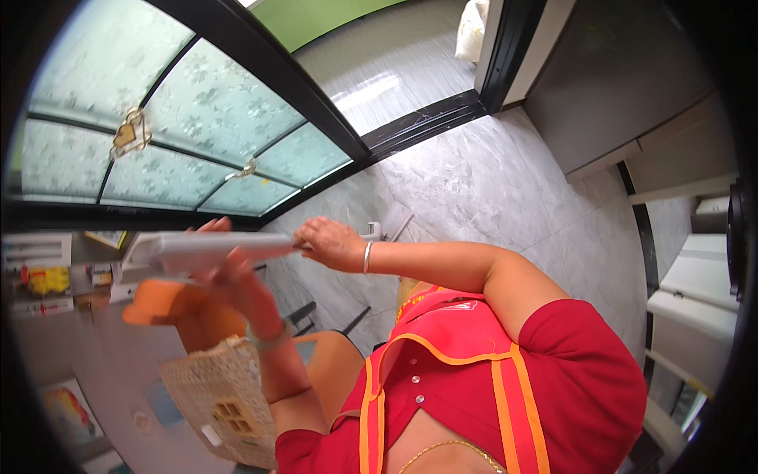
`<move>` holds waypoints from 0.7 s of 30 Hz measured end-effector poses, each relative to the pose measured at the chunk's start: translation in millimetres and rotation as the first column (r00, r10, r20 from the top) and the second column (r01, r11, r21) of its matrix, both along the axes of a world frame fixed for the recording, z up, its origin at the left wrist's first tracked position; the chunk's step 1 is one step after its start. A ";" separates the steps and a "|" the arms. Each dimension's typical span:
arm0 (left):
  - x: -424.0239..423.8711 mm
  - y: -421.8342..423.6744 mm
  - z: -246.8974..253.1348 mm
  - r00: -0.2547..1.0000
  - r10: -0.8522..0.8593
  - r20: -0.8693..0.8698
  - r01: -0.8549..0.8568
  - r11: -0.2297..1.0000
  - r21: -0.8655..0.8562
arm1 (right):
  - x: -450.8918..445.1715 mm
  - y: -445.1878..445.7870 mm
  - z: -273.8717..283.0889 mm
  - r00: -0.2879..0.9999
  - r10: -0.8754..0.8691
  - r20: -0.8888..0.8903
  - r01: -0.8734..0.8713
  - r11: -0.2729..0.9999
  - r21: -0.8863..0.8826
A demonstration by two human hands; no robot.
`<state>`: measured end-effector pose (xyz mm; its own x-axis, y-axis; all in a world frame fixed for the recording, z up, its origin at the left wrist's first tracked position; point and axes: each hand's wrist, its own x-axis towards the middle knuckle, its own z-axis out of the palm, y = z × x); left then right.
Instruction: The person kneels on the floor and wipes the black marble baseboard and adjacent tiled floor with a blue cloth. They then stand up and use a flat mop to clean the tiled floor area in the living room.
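Note:
A long, flat, pale grey object [198, 246], blurred, lies across both hands on the left of the head view; I cannot tell what it is. My left hand [228, 275], with a green bangle at the wrist, grips it around its middle, fingertips showing past the far edge. At its right end, the fingers of my right hand [328, 240] are closed on it; a silver bangle sits on that wrist. A red apron [450, 320] with orange trim covers my front.
A black-framed frosted glass door [225, 101] stands at upper left. Shelves [38, 252] with small items are at far left. Below are an orange chair [207, 320] and a stone-patterned toy house [219, 397]. Grey cabinets [610, 77] stand at upper right, over marble-look floor [491, 178].

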<state>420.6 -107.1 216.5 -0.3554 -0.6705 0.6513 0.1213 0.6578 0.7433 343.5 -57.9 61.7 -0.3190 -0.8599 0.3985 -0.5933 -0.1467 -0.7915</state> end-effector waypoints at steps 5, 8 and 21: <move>28.5 117.1 43.8 0.972 0.119 -0.204 -0.118 0.993 0.018 | 22.3 81.6 -21.3 0.915 0.366 0.168 -0.347 0.929 -0.131; 44.0 166.9 35.4 0.970 0.115 -0.213 -0.115 0.993 0.011 | 19.8 138.4 -67.3 0.924 0.209 0.320 -0.222 0.975 0.006; 95.8 282.0 41.3 0.992 -0.114 -0.053 0.115 0.993 0.011 | 96.0 92.7 -264.1 0.230 -0.621 0.749 -0.485 0.594 0.641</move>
<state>516.4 174.9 257.8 -0.3962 -0.6365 0.6617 0.2339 0.6269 0.7431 439.6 34.7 -202.4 0.0078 -0.5164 -0.8563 0.6023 0.6860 -0.4082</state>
